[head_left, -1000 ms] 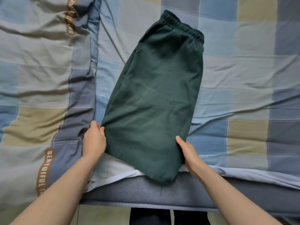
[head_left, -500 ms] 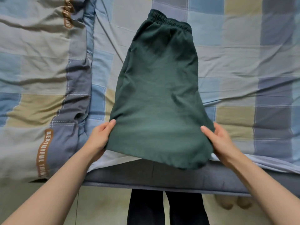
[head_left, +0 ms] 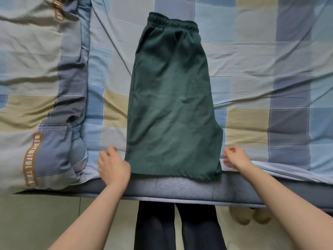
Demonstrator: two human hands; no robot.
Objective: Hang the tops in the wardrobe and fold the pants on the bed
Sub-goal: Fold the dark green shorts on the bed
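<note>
While green pants [head_left: 171, 105] lie flat on bed [head_left: 261, 60], left hand [head_left: 112, 166] beside one corner, right hand [head_left: 234, 156] beside other, both loosely curled, empty.

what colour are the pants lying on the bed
Dark green pants, plain with no pattern, seen in the head view.

Bare forearms without sleeves, dark trousers [head_left: 176, 226], two uncovered hands [head_left: 113, 166]

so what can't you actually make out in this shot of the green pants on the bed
- Head view: the layers beneath the folded dark green sweatpants are hidden by their top layer.
- Left hand and right hand: fingertips curl out of sight, so contact with the hem is unclear.
- Brown lettered band on the checked quilt: creased and blurred, only partly readable.
- Wardrobe and tops: outside the frame.
</note>
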